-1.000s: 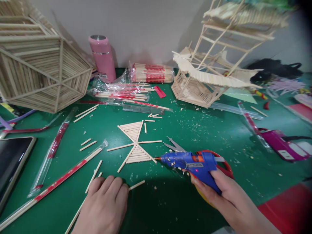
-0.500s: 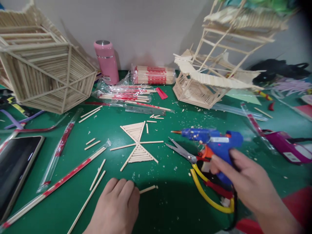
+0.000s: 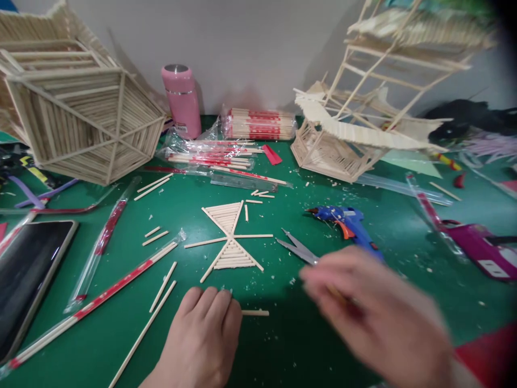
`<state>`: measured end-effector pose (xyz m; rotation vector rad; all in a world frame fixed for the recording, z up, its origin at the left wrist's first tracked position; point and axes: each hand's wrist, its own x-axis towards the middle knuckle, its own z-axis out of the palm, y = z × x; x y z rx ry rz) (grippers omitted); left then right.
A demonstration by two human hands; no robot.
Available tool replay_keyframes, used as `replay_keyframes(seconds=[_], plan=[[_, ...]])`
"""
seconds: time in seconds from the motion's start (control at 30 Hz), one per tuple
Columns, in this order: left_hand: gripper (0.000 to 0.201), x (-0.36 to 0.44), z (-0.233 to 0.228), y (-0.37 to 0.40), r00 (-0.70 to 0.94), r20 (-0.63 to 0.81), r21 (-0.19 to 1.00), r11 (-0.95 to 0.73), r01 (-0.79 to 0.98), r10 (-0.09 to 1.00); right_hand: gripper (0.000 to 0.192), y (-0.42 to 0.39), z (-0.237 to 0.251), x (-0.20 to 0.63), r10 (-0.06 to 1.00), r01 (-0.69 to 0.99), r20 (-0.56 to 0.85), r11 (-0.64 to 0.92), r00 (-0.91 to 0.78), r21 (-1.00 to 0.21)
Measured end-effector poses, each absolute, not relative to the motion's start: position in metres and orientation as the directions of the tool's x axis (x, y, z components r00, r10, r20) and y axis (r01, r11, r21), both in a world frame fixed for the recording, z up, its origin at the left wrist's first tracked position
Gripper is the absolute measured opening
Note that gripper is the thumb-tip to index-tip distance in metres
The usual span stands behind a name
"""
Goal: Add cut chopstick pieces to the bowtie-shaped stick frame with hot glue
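Observation:
My left hand (image 3: pixel 202 337) is closed, knuckles up, low in the middle. A short wooden stick (image 3: pixel 256 313) pokes out from its right side. My right hand (image 3: pixel 379 312) is blurred by motion over the handle end of the scissors (image 3: pixel 301 250). The scissors' grey blades lie parted, pointing left; the hand covers their handles, and its grip is unclear. Beyond that hand a blue hot glue gun (image 3: pixel 343 218) with an orange trigger lies on the green table. Between the hands and the wall lies a six-armed stick frame (image 3: pixel 230 237), two opposite wedges filled with sticks.
Cut stick pieces (image 3: pixel 155 237) and wrapped chopsticks (image 3: pixel 109 293) lie left, beside a phone (image 3: pixel 36 280). At the back stand a stick-built model (image 3: pixel 100 124), a pink flask (image 3: pixel 181 102), a chopstick bundle (image 3: pixel 260 124) and a tiered stick structure (image 3: pixel 335 145). A purple object (image 3: pixel 476 250) sits right.
My right hand has let go of the glue gun, which now lies on the table, and has moved over the scissors' handles. The stick at my left hand has turned nearly level.

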<state>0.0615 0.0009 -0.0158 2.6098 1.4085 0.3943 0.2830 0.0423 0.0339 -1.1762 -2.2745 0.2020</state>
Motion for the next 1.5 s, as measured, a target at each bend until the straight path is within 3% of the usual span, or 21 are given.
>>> replay_keyframes(seconds=[0.1, 0.3, 0.5, 0.57, 0.67, 0.8, 1.1, 1.5], plan=[[0.020, 0.059, -0.016, 0.002, 0.556, 0.176, 0.324, -0.581, 0.746, 0.812, 0.018, 0.026, 0.027, 0.244, 0.733, 0.583, 0.330, 0.676, -0.594, -0.450], [0.018, 0.049, -0.005, 0.002, 0.484, 0.175, 0.502, -0.501, 0.705, 0.857, 0.026, 0.022, 0.008, 0.229, 0.729, 0.589, 0.235, 0.667, -0.643, -0.457], [0.019, 0.043, 0.000, 0.008, 0.459, 0.153, 0.598, -0.452, 0.662, 0.875, 0.020, 0.027, 0.003, 0.227, 0.703, 0.546, 0.204, 0.674, -0.681, -0.498], [0.017, 0.038, -0.001, 0.012, 0.448, 0.176, 0.568, -0.462, 0.681, 0.877, 0.018, 0.033, 0.002, 0.228, 0.702, 0.540, 0.185, 0.665, -0.688, -0.517], [0.023, 0.027, -0.004, 0.019, 0.402, 0.271, 0.414, -0.483, 0.771, 0.875, 0.016, 0.045, 0.001, 0.230, 0.744, 0.576, 0.145, 0.610, -0.652, -0.544], [0.027, 0.020, -0.012, 0.026, 0.309, 0.280, 0.301, -0.389, 0.871, 0.909, 0.020, 0.058, -0.002, 0.231, 0.783, 0.638, 0.101, 0.567, -0.613, -0.521], [0.006, 0.031, -0.030, 0.032, 0.266, 0.271, 0.384, -0.357, 0.851, 0.925, 0.019, 0.065, -0.009, 0.226, 0.767, 0.629, 0.154, 0.608, -0.623, -0.484], [0.010, 0.030, -0.030, 0.034, 0.256, 0.264, 0.404, -0.348, 0.846, 0.930, 0.021, 0.065, -0.009, 0.220, 0.756, 0.646, 0.193, 0.640, -0.625, -0.416]])
